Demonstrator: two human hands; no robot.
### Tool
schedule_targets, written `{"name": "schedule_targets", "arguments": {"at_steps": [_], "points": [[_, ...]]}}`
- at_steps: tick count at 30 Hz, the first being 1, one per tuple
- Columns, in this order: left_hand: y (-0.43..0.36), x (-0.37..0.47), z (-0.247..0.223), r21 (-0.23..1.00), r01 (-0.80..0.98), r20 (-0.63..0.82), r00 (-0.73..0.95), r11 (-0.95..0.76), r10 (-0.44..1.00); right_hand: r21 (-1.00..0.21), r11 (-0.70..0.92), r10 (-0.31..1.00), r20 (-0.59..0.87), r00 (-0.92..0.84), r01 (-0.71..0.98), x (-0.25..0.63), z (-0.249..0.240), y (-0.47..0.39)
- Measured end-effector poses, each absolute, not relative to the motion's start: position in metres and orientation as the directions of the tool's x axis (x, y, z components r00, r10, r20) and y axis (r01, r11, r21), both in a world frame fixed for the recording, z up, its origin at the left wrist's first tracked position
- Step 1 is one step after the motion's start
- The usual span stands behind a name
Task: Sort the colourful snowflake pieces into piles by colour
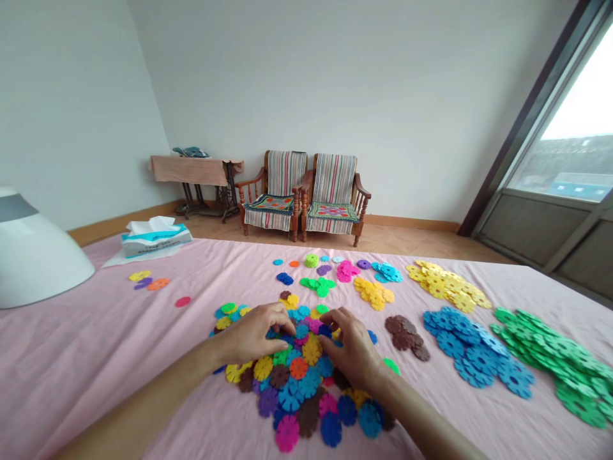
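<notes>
A mixed heap of colourful notched plastic discs (pixel 299 368) lies on the pink cloth in front of me. My left hand (pixel 258 331) rests over the heap's upper left part, fingers curved and thumb apart from them, near blue discs. Over the upper right part is my right hand (pixel 352 345), its fingers bent near a dark blue disc; whether it holds one is hidden. To the right are sorted piles: brown discs (pixel 406 335), blue discs (pixel 474 348), green discs (pixel 555 358) and yellow discs (pixel 445 284). Smaller groups, such as pink discs (pixel 347 271), sit behind the heap.
A tissue box (pixel 156 241) and a white rounded object (pixel 38 262) stand at the left of the pink-covered table (pixel 143 338). A few loose discs (pixel 182 301) lie left of the heap. Beyond the table are two wooden armchairs (pixel 334 191) and a small side table (pixel 191 171).
</notes>
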State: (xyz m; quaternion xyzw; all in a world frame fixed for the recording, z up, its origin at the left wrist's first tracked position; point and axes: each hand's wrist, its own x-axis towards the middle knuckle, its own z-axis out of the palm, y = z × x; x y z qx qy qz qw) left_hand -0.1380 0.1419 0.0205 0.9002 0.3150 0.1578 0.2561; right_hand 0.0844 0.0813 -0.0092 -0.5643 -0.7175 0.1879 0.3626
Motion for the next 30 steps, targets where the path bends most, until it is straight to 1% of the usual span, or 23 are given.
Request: {"name": "schedule_targets", "arguments": {"at_steps": [3,6,8,10,13,17,21,27,30], "points": [[0.141,-0.14,0.024,0.546,0.479,0.085,0.784,-0.687,0.615,-0.687,0.31,0.941,0.319,-0.11,0.658,0.085,-0.009,0.08],[0.138,-0.14,0.025,0.537,0.489,0.059,0.791,-0.688,0.609,-0.683,0.359,0.927,0.339,-0.159,0.636,0.083,-0.007,0.077],[0.137,-0.14,0.026,0.52,0.507,0.032,0.792,-0.688,0.609,-0.675,0.379,0.917,0.365,-0.16,0.633,0.083,-0.006,0.077],[0.135,-0.14,0.027,0.51,0.528,0.004,0.788,-0.679,0.616,-0.667,0.369,0.911,0.397,-0.11,0.648,0.086,-0.009,0.081],[0.134,-0.143,0.031,0.532,0.554,-0.031,0.769,-0.64,0.639,-0.656,0.323,0.906,0.423,-0.022,0.682,0.094,-0.016,0.087],[0.135,-0.147,0.037,0.545,0.546,-0.078,0.789,-0.637,0.61,-0.645,0.267,0.911,0.41,0.03,0.716,0.104,-0.023,0.094],[0.135,-0.147,0.037,0.531,0.547,-0.09,0.796,-0.648,0.598,-0.66,0.222,0.929,0.367,0.05,0.717,0.107,-0.027,0.097],[0.136,-0.145,0.03,0.494,0.537,-0.072,0.809,-0.684,0.583,-0.662,0.225,0.928,0.369,0.05,0.715,0.108,-0.03,0.099],[0.137,-0.146,0.029,0.505,0.53,-0.064,0.81,-0.681,0.583,-0.654,0.233,0.926,0.376,0.042,0.72,0.108,-0.03,0.098]]}}
